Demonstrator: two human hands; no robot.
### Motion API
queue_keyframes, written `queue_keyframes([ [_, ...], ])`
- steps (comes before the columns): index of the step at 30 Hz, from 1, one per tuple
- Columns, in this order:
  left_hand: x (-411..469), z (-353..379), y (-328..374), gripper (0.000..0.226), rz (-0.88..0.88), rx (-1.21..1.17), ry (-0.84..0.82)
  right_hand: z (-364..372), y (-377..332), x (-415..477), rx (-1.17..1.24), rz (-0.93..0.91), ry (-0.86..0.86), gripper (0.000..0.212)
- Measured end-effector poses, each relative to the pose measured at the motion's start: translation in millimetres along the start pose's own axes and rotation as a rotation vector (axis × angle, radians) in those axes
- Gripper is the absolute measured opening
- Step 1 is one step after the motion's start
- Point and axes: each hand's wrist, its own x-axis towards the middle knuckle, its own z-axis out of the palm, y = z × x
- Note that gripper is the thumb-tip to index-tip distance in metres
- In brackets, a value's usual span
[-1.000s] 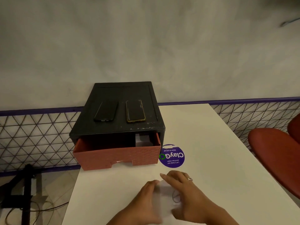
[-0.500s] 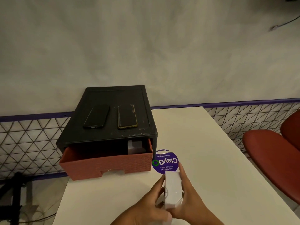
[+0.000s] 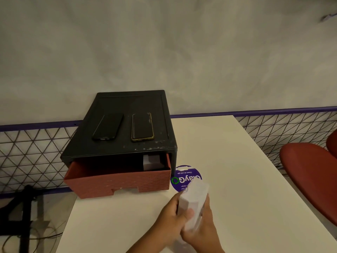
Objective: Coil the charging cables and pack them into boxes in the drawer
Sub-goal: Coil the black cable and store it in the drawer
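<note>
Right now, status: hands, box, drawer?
Left hand and right hand both grip white box. Drawer open, second box inside at right. Nothing seen between white box and drawer.

Blurred white box [image 3: 194,198]; contents unseen

Brick-patterned red drawer [image 3: 120,181], black cabinet [image 3: 127,125], white box [image 3: 193,198].

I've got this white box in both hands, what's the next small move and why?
Probably lift the white box forward-left over the drawer front and lower it inside. Your left hand and right hand grip it, the drawer stands open, and the space left of the other box inside looks free, though dark.
</note>
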Motion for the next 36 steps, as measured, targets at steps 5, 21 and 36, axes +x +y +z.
queue_keyframes([
  [5, 14, 1, -5, 0.027, -0.124, -0.127, 0.068, -1, -3, -4, -0.21, -0.008, 0.187, 0.114],
  [21, 13, -21, -26, 0.034, -0.278, -0.139, 0.222, -23, -3, 32, -0.786, 0.277, -0.098, 0.098],
  [36, -22, -78, -28, 0.018, -0.272, -0.368, 0.506, -12, -9, 32, -0.789, 0.351, -0.11, 0.1],
])
